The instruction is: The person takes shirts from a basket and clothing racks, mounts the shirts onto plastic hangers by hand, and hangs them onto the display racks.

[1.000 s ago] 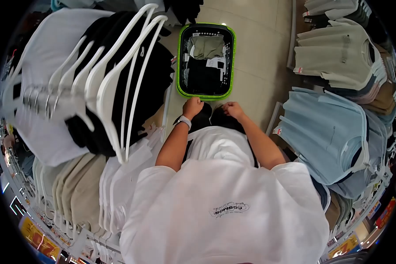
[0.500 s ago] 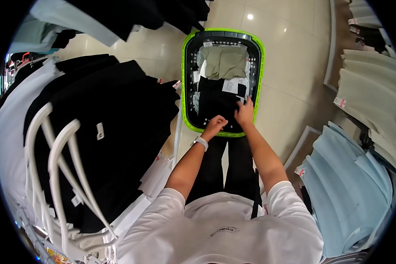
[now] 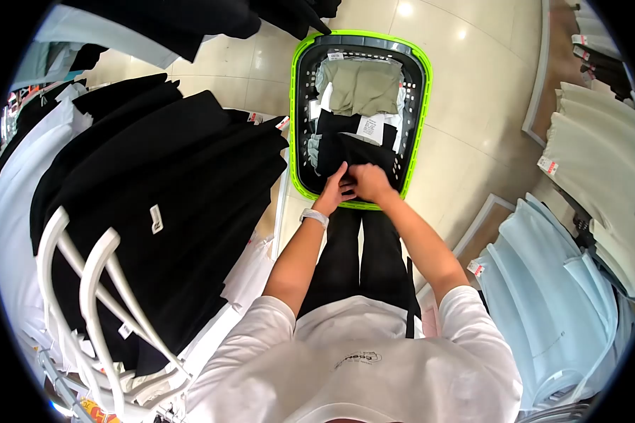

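A black plastic basket with a bright green rim (image 3: 427, 92) stands on the floor in front of me, holding folded clothes. At its near end lies a black garment (image 3: 363, 149), bunched and raised in a fold. My left hand (image 3: 334, 190), with a light watch band (image 3: 315, 217) at the wrist, has its thumb and curled fingers around the near edge of this garment. Close beside it, my right hand (image 3: 371, 183) is closed on the same cloth; its fingertips are partly hidden. A white paper label (image 3: 370, 130) rests farther in, below an olive-green folded garment (image 3: 363, 86).
Black garments (image 3: 162, 162) hang at the left, with white hangers (image 3: 95, 282) nearer me. Light blue garments (image 3: 550, 289) and pale beige ones (image 3: 596, 169) hang on the right. A tiled floor (image 3: 466, 106) runs between the racks.
My right hand has moved left and closed in beside my left hand. The black garment, flat before, is now lifted into a fold. The view has shifted slightly.
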A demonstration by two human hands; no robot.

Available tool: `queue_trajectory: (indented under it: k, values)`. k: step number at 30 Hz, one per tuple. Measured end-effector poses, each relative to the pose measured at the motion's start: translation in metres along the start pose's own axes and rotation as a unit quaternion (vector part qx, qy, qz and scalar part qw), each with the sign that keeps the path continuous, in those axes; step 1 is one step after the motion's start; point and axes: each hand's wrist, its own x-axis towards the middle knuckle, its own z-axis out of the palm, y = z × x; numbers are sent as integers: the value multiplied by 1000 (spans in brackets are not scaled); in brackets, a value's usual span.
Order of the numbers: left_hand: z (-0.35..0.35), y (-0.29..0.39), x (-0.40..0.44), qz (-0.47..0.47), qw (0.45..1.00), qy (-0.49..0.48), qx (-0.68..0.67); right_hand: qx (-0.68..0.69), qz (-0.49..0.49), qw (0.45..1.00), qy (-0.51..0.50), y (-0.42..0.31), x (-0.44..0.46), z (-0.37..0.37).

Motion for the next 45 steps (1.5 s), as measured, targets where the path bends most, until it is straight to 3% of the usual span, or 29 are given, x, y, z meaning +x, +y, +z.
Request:
queue_trajectory:
  k: [1, 3, 4, 5, 8, 9, 11, 14, 15, 17, 19, 20, 21, 22, 23, 24, 26, 27, 29, 30, 31, 33, 35, 37, 39, 41, 43, 45]
  values:
    - [4, 4, -14, -12, 1000, -23, -14, 3, -39, 999, 5, -21, -19, -4]
    - [16, 8, -58, 89, 990, -19, 111, -7, -71, 997, -8, -51, -53, 1]
    - [18, 10, -53, 20, 990, 40, 135, 12, -87, 996, -2, -65, -73, -3]
    - [12, 5, -62, 50, 985, 36, 161, 28, -99, 995, 2, -76, -88, -3]
    - [16, -1, -104, 134, 980, 26, 143, 31, -94, 995, 5, -101, -121, -28]
    - [23, -5, -123, 173, 978, 70, 95, 174, -74, 981, -46, -103, -128, -36]
    - [24, -13, -153, 207, 973, 104, 14, 445, 8, 886, -128, -106, -144, -50]
    - [51, -13, -232, 232, 966, 118, 7, 618, 164, 746, -187, -74, -161, -64]
    - [63, -19, -264, 251, 966, 68, 7, 640, 214, 709, -204, -61, -169, -63]
    - [86, -25, -329, 282, 959, 22, 8, 614, 212, 728, -219, -54, -178, -60]
    - [101, -44, -385, 330, 943, -41, 32, 798, 219, 492, -270, -63, -184, -59]
    - [83, -70, -393, 338, 940, -34, 29, 831, 177, 468, -242, -80, -189, -66]
    - [50, -104, -396, 342, 932, -79, 88, 830, 169, 504, -172, -99, -189, -71]
    - [25, -125, -406, 345, 919, -123, 147, 826, 94, 540, -129, -104, -185, -65]
    - [25, -126, -442, 395, 842, -100, 353, 816, 19, 571, -86, -109, -178, -55]
    - [22, -136, -465, 451, 824, -135, 317, 814, 17, 573, -98, -110, -162, -46]
    - [-1, -165, -493, 511, 798, -159, 277, 887, 154, 434, -31, -101, -126, -29]
    - [-23, -181, -500, 503, 821, -142, 228, 884, 153, 439, -43, -90, -117, -19]
    - [-41, -198, -516, 501, 838, -120, 177, 894, -122, 354, -247, -77, -100, -4]
    - [-43, -200, -529, 420, 881, -5, 219, 873, 95, 475, -55, -113, -121, -25]
    - [-48, -203, -538, 327, 904, 109, 253, 873, 91, 476, -59, -122, -124, -30]
    - [-78, -214, -519, 307, 896, 114, 300, 824, 121, 545, -91, -119, -125, -37]
    - [-78, -221, -512, 263, 760, 392, 446, 812, 73, 564, -132, -118, -135, -32]
    - [-91, -223, -505, 256, 793, 347, 429, 784, 49, 601, -147, -160, -182, -53]
    - [-89, -228, -497, 378, 797, 310, 356, 759, 36, 630, -159, -194, -222, -58]
    - [-74, -221, -503, 543, 742, 265, 292, 690, -1, 699, -190, -219, -259, -52]
    - [-50, -204, -523, 588, 757, 212, 190, 649, -24, 752, -113, -273, -315, -52]
    - [-29, -197, -552, 620, 764, 158, 84, 364, -84, 916, -148, -274, -328, -43]
